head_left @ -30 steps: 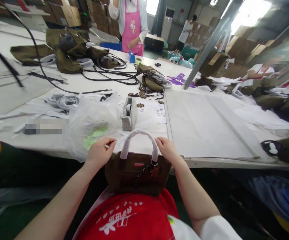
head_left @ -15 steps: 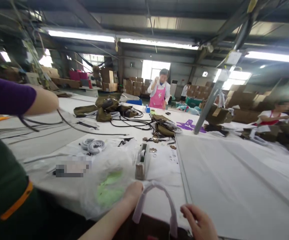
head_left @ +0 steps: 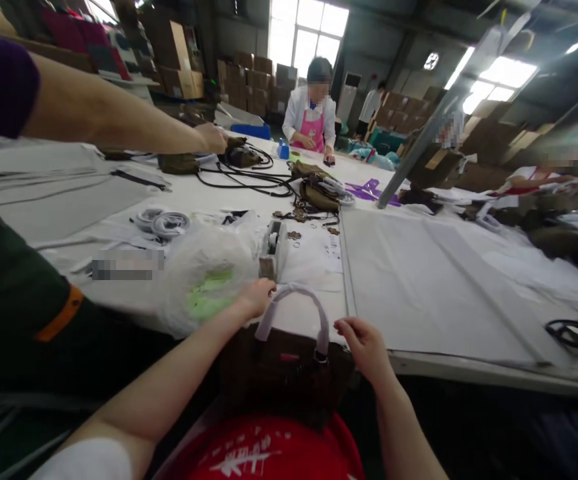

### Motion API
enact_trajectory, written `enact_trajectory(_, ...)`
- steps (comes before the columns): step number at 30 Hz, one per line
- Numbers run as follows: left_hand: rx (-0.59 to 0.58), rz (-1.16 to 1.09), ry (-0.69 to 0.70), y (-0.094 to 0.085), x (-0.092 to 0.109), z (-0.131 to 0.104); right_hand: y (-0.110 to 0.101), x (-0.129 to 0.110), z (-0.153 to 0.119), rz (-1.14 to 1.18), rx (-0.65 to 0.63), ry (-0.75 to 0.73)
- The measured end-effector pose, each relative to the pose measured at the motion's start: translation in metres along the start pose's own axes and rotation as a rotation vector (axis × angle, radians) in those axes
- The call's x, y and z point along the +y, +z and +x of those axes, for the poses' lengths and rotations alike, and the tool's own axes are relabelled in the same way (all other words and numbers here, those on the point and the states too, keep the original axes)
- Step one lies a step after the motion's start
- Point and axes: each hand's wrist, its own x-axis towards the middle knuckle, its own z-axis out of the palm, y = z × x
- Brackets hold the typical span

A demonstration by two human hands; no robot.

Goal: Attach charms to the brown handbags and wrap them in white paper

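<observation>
bag (head_left: 279, 383), dk. brown, upright at near edge of white table (head_left: 419, 287), in front of wearer's red apron (head_left: 289, 453); handle (head_left: 299, 291) stands up in an arch, wrapped in pale covering; small pinkish tag (head_left: 289, 357) on bag's upper part; metal ring (head_left: 321, 357) at foot of handle, r. side; lower part of bag dark, detail n/a.

l. hand (head_left: 257, 297) just l. of handle, near base of tape dispenser (head_left: 273, 250); fingers curled in; cannot tell if anything is gripped; r. hand (head_left: 367, 345) just r. of handle, apart from it; thumb & forefinger tips close tog., other fingers bent; cannot tell if anything thin is pinched; hands well apart from each other, handle betw. them.

clear plastic sack (head_left: 169, 290) w/ green pieces (head_left: 211, 293) lies l. of dispenser, next to l. forearm; coiled pale strips (head_left: 169, 225) beyond sack; metal charms (head_left: 295, 235) on table beyond & r. of dispenser; olive bag (head_left: 319, 190) farther back, blk. cords (head_left: 249, 177) to its l.; purple piece (head_left: 366, 190) near foot of metal post (head_left: 406, 157).

co-worker's arm (head_left: 119, 110), purple sleeve, extends from l. over table, hand at olive goods; another person (head_left: 311, 123), pink apron, at far side of table.
</observation>
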Motion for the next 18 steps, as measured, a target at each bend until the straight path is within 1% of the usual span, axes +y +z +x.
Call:
enact_trajectory(5,-0.033,0.140,0.023,0.011,0.007,0.008,0.002,0.000,-0.008,0.003,-0.009,0.015)
enact_trajectory(8,-0.069,0.179,0.018,0.011,0.012,0.008,0.000,0.000,-0.011,-0.013,0.002,0.030)
enact_trajectory(11,-0.090,0.204,-0.007,0.006,0.015,0.003,0.000,0.001,-0.011,-0.022,0.002,0.038)
enact_trajectory(14,-0.091,0.226,-0.017,-0.003,0.022,-0.004,0.003,0.006,-0.012,-0.024,-0.027,0.048)
enact_trajectory(16,-0.094,0.235,-0.002,-0.009,0.027,-0.008,0.008,0.015,-0.011,-0.028,-0.042,0.054)
enact_trajectory(18,-0.099,0.241,0.022,-0.014,0.031,-0.010,0.013,0.028,-0.006,-0.028,-0.046,0.025)
